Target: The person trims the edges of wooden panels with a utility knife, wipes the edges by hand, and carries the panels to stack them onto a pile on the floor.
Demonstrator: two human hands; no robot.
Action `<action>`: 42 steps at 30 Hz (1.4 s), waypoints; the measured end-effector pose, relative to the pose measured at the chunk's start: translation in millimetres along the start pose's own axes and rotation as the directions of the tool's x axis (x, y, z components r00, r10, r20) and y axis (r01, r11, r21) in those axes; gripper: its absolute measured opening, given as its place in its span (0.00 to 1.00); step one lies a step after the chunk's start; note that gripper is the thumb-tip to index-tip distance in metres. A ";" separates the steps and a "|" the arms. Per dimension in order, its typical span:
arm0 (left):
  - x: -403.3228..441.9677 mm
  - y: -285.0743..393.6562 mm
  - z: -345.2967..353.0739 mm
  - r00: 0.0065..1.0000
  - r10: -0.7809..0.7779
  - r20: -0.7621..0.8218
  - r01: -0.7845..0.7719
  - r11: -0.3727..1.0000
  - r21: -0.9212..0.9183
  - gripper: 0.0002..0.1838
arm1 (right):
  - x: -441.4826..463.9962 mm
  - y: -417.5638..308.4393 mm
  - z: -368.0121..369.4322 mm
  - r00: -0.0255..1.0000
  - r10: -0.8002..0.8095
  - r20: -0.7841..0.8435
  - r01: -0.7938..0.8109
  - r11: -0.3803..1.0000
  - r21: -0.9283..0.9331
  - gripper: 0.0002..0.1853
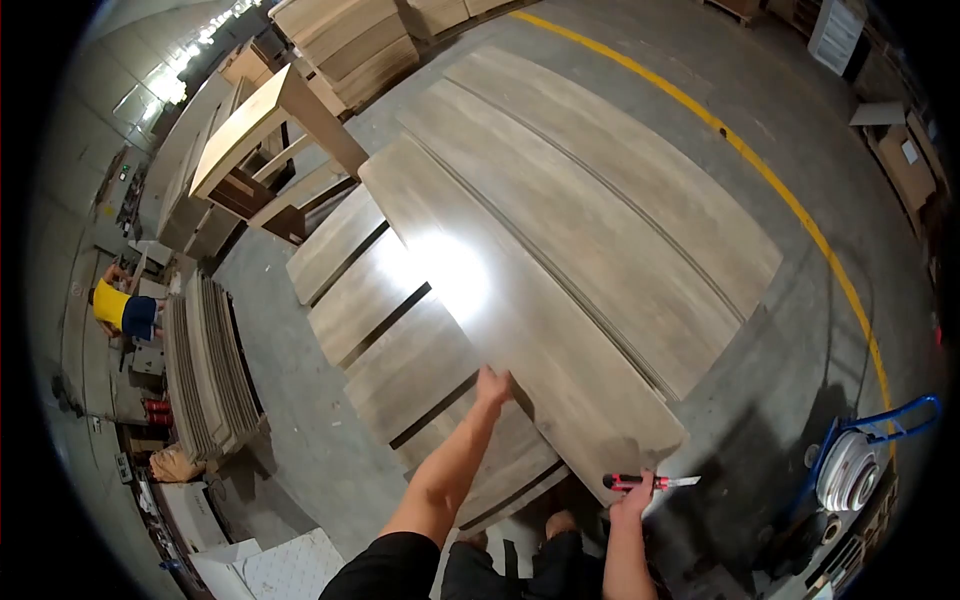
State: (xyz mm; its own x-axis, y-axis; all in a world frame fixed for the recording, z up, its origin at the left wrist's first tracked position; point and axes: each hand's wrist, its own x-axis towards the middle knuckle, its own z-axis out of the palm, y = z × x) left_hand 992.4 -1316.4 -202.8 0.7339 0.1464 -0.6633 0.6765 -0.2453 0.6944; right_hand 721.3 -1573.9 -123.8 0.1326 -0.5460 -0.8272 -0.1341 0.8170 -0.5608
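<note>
My left hand is closed on the near long edge of a wood-grain panel, which lies over a row of shorter boards. A red-and-black utility knife is in my right hand, its pale blade pointing right. That hand is at the panel's near right corner; whether it also grips the panel cannot be made out. Beyond this panel lie two more long wood-grain panels, side by side. Several shorter boards with dark gaps between them extend from under the near side.
A wooden frame stands at the back left, before stacked boards. Flattened cardboard leans at left, near a person in yellow. A strapping reel on a blue cart stands at right. A yellow line crosses the floor.
</note>
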 end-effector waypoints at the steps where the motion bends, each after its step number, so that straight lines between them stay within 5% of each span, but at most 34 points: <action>1: 10.9 1.4 -2.6 1.000 0.010 -0.019 -0.010 1.000 -0.014 0.32 | 12.5 7.9 5.9 1.000 -0.003 0.013 0.002 0.998 0.061 0.18; 6: 33.0 22.7 -11.9 0.999 -0.032 -0.028 0.031 0.999 -0.043 0.31 | 9.3 5.2 41.6 0.977 -0.163 0.139 0.150 0.983 0.102 0.21; 9: 69.8 -32.3 -8.7 0.952 0.302 0.044 -0.297 0.882 0.366 0.35 | 47.0 28.4 20.4 0.997 -0.082 -0.009 0.080 0.992 -0.095 0.20; 10: 81.7 -64.1 2.8 0.951 0.309 0.000 -0.278 0.856 0.435 0.34 | 68.9 49.4 7.8 0.983 -0.180 -0.025 0.174 0.973 -0.155 0.20; 12: 18.5 -27.8 19.9 0.999 0.034 0.037 -0.037 0.997 0.072 0.31 | 107.4 87.7 -14.3 0.927 -0.373 -0.044 0.348 0.896 -0.274 0.18; 13: -4.8 -11.1 29.1 0.991 -0.094 0.096 0.104 0.988 -0.111 0.30 | 104.7 84.1 -10.3 0.970 -0.233 -0.064 0.204 0.932 -0.298 0.18; 15: -5.3 -26.3 47.7 0.970 -0.201 0.134 0.217 0.968 -0.125 0.27 | 96.7 78.6 -2.3 0.991 0.060 -0.116 -0.096 0.938 -0.333 0.18; 16: -3.6 -34.9 55.6 0.955 -0.255 0.151 0.275 0.953 -0.131 0.25 | 99.3 81.5 4.8 0.990 0.101 -0.101 -0.123 0.962 -0.244 0.18; 26: 4.3 -19.9 68.4 0.932 -0.344 0.116 0.363 0.899 -0.247 0.21 | 100.6 80.2 33.0 0.987 0.022 -0.160 -0.063 0.966 -0.252 0.14; 29: 16.0 -35.0 65.8 0.927 -0.351 0.130 0.371 0.909 -0.189 0.20 | 141.2 113.9 9.6 0.986 -0.141 -0.088 0.114 0.961 -0.253 0.14; 33: 63.5 -97.5 75.8 0.913 -0.373 0.164 0.404 0.883 -0.241 0.20 | 125.6 104.5 20.9 0.991 -0.099 -0.092 0.076 0.972 -0.224 0.17; 37: 17.6 -44.7 71.8 0.960 -0.280 -0.003 0.277 0.951 -0.137 0.20 | 120.3 104.6 29.4 0.987 -0.081 -0.136 0.038 0.954 -0.296 0.20; 40: 6.4 -35.6 69.8 0.955 -0.291 0.055 0.296 0.937 -0.183 0.19 | 119.9 105.8 34.6 0.984 -0.091 -0.154 0.025 0.922 -0.387 0.22; 42: 20.0 -61.5 78.1 0.974 -0.228 -0.009 0.220 0.950 -0.222 0.17 | 120.0 107.1 38.3 0.992 -0.056 -0.114 0.022 0.961 -0.275 0.23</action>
State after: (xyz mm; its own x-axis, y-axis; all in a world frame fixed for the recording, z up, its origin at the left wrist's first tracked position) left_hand 960.8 -1373.3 -280.6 0.5610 0.2069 -0.8015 0.8177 0.0124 0.5755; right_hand 760.5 -1544.8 -281.8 0.0273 -0.6082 -0.7933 -0.3958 0.7222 -0.5673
